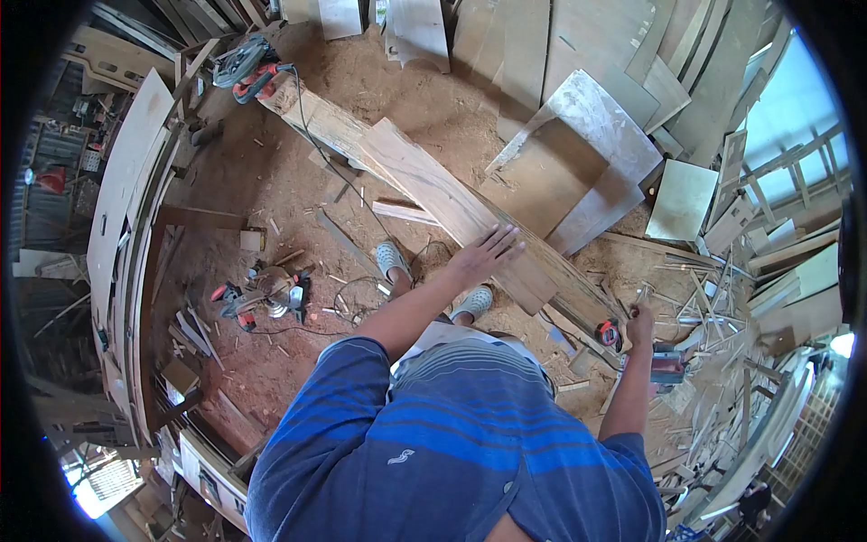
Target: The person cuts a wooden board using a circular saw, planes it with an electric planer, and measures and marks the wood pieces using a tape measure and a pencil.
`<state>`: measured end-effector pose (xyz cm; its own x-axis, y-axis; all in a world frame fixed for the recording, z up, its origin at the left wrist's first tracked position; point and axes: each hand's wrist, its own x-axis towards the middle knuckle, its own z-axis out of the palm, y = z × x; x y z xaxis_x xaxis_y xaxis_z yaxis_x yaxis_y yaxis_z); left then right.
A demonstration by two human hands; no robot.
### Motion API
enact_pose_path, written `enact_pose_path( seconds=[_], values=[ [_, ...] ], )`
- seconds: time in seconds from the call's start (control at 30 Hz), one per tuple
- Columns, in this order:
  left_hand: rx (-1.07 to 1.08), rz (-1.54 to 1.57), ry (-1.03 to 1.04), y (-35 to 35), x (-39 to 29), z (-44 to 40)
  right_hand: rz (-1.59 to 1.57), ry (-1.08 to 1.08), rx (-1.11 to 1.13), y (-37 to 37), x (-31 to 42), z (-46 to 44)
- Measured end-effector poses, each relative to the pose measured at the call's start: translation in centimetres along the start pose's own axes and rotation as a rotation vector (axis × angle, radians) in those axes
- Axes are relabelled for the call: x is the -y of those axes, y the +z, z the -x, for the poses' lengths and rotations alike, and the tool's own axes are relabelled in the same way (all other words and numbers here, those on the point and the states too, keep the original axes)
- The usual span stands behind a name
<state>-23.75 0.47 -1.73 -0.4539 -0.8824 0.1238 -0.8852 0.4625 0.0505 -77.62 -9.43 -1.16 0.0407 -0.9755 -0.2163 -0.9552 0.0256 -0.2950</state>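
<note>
My left hand [486, 255] lies flat with fingers spread on a light wooden board [424, 181]. This board rests on a longer, thicker plank [330, 126] that runs diagonally from upper left to lower right. Near the plank's lower right end, my right hand [641, 323] is closed, with something small and thin at its fingers that I cannot make out. Just left of that hand, a red and black tape measure [608, 333] sits on the plank. A red and grey power tool [668, 366] is beside my right forearm.
A corded red and green power tool [246, 70] sits at the plank's far end. Its cable crosses the floor near my feet. On the sawdust-covered floor at left is a miter saw [271, 294]. Wood scraps [700, 307] lie at right, and panels [596, 126] stand or lie behind the plank.
</note>
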Motion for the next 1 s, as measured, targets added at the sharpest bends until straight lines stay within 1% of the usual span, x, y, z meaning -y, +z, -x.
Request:
enact_pose_path(
  seconds=[0.13, 0.23, 0.27, 0.37, 0.47, 0.57, 0.67, 0.7, 0.77, 0.8, 0.83, 0.9, 0.97, 1.0],
  values=[
    [-0.017, -0.045, 0.010, 0.1, 0.3, 0.5, 0.074, -0.047, -0.007, 0.0, -0.3, 3.0],
    [-0.020, 0.005, -0.006, -0.2, 0.4, 1.1, -0.055, 0.118, -0.077, 0.0, 1.5, 4.9],
    [-0.019, 0.033, -0.014, -0.4, 0.6, 1.3, -0.092, 0.105, -0.024, -0.2, 2.3, 5.8],
    [-0.018, 0.118, -0.079, -0.4, 1.2, 2.4, 0.159, -0.021, -0.060, -0.9, 8.3, 9.4],
    [0.027, 0.163, -0.152, -1.5, 1.9, 3.6, 0.170, 0.051, 0.041, -1.0, 10.1, 10.0],
    [-0.035, 0.212, -0.207, -1.2, 2.7, 4.9, 0.087, 0.098, -0.010, -0.1, 10.0, 9.4],
    [0.037, 0.210, -0.254, -4.7, 2.7, 5.1, -0.022, 0.080, -0.156, 0.3, 10.8, 8.9],
    [-0.018, 0.392, -0.266, -5.7, 2.7, 5.0, -0.180, 0.074, -0.132, -0.1, 12.2, 8.6],
    [-0.121, 0.764, -0.276, -7.6, 1.9, 4.8, -0.492, 0.078, -0.085, -2.2, 18.0, 8.5],
    [-0.197, 0.825, -0.340, -8.9, 0.8, 4.3, -0.489, -0.015, -0.037, -3.2, 21.2, 8.6],
    [-0.166, 1.061, -0.411, -9.8, -0.2, 3.5, -0.487, -0.111, 0.010, -4.0, 24.8, 8.8],
    [-0.092, 1.525, -0.555, -10.7, -1.4, 1.9, -0.710, -0.195, 0.200, -5.0, 32.1, 9.6],
    [0.074, 1.960, -0.616, -10.2, -1.2, 1.5, -0.703, -0.441, 0.181, -3.7, 37.2, 10.2],
    [0.165, 2.177, -0.643, -10.0, -1.0, 1.6, -0.676, -0.512, 0.190, -3.3, 38.8, 10.3]
  ],
)
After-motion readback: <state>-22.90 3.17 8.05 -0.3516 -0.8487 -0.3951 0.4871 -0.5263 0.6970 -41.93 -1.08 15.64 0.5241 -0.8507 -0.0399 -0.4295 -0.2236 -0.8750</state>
